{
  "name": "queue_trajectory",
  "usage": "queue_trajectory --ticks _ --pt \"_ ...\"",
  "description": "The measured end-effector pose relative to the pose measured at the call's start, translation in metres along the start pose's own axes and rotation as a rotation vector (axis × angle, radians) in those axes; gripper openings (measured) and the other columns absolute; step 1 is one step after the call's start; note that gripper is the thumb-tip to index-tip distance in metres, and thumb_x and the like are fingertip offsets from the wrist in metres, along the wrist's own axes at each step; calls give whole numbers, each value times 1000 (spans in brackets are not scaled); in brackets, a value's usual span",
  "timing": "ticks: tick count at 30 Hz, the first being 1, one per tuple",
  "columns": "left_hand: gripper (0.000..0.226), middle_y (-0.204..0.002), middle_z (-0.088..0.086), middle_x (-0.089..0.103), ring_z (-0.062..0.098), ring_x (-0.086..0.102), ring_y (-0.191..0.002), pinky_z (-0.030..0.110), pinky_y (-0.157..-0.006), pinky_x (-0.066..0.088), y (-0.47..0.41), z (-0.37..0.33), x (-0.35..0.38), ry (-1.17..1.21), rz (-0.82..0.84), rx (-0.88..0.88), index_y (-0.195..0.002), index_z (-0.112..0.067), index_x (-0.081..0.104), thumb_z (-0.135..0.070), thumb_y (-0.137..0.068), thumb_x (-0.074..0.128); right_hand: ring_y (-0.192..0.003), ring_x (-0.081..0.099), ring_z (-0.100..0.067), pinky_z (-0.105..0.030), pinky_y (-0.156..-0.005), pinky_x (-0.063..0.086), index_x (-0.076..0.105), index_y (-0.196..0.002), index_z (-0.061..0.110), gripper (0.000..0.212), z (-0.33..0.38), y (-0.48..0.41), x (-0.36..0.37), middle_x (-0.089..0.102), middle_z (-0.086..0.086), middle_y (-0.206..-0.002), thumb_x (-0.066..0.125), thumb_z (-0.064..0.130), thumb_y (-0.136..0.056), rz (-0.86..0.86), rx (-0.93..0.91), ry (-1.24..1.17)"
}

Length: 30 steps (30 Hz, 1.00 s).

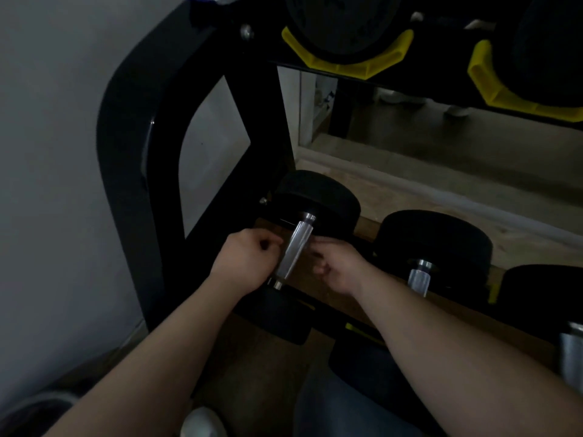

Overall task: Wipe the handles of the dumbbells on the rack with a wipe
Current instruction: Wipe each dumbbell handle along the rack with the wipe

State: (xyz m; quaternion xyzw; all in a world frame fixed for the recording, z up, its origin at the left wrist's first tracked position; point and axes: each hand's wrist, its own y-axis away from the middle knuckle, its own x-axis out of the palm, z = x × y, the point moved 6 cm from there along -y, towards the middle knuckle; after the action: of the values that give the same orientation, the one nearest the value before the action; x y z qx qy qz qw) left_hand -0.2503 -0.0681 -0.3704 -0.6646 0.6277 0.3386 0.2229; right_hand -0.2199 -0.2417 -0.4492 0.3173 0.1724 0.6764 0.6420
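Dim, blurred frame. Left hand [249,260] and right hand [339,268]: fingers curled, flanking first handle [295,247] on lower shelf of rack [126,152]. Cannot tell whether either hand grips anything. Handles counted: three. Second handle [419,279] is right of right hand; third handle [572,357] is cut off by frame edge. Yellow cradles [347,63] above hands: two, second cut off.

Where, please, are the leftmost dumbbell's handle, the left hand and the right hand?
leftmost dumbbell's handle [295,247], head view, middle of chrome bar.
left hand [244,260], head view, its back.
right hand [340,269], head view, its back.
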Motion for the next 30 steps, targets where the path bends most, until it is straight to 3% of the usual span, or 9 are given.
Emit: queue_trajectory --ticks 2,4,10,15,18,20,23,25,30 --pt "17 -75 -12 67 0 61 -59 11 -50 44 0 -1 2 -19 12 -16 -97 -40 73 -30 -92 59 -46 40 -5 -18 -41 30 73 -103 14 18 -16 8 0 70 -1 -84 66 2 -92 130 83 302" --pt "17 -81 -14 67 -2 61 -67 12 -56 45 -2 -1 3 -29 26 -27 -98 -39 74 -31 -92 59 -43 38 -4 -16 -40 29 72 -100 13 18 -23 13 5 68 -1 -77 66 -1 -90 198 139 369" --pt "18 -82 -19 64 -6 58 -70 9 -55 38 -6 -2 7 -62 61 -7 -97 -40 74 -33 -95 57 -41 35 -4 -16 -35 28 69 -97 14 21 2 -18 1 60 0 -72 54 -1 -97 -27 28 -346" --pt "20 -88 -13 70 -3 62 -72 10 -57 42 -6 -1 7 -54 59 -14 -97 -39 75 -31 -94 57 -53 37 -7 -17 -39 28 71 -109 15 21 -12 -7 1 68 -5 -97 60 2 -96 65 67 143" --pt "20 -84 -10 72 -1 64 -70 12 -59 47 -5 -2 6 -62 37 -20 -94 -39 76 -30 -92 58 -50 36 -6 -16 -40 27 70 -104 16 20 -20 2 4 70 -3 -95 65 1 -93 141 131 322" --pt "20 -85 -10 73 3 66 -71 19 -63 54 -5 -2 6 -58 50 -28 -92 -40 75 -30 -93 57 -49 36 -6 -16 -38 27 69 -110 11 23 -14 0 4 68 -7 -97 64 -3 -92 88 95 199" --pt "21 -86 -10 74 9 71 -74 32 -75 61 -5 0 7 -10 76 -51 -89 -41 75 -30 -93 57 -39 36 -2 -15 -36 28 69 -105 14 18 -1 -12 -2 66 0 -85 61 1 -95 4 50 -236" --pt "22 -83 -9 75 11 72 -73 37 -78 61 -5 0 8 4 84 -49 -88 -40 75 -29 -92 56 -40 36 -2 -16 -36 29 69 -103 18 18 2 -14 -2 65 4 -77 59 3 -96 8 16 -306" --pt "22 -80 -10 75 7 71 -72 35 -78 61 -2 1 6 34 57 -49 -83 -40 76 -31 -88 57 -52 38 -8 -17 -39 29 71 -100 18 15 -17 10 3 61 0 -81 66 6 -94 113 83 370"
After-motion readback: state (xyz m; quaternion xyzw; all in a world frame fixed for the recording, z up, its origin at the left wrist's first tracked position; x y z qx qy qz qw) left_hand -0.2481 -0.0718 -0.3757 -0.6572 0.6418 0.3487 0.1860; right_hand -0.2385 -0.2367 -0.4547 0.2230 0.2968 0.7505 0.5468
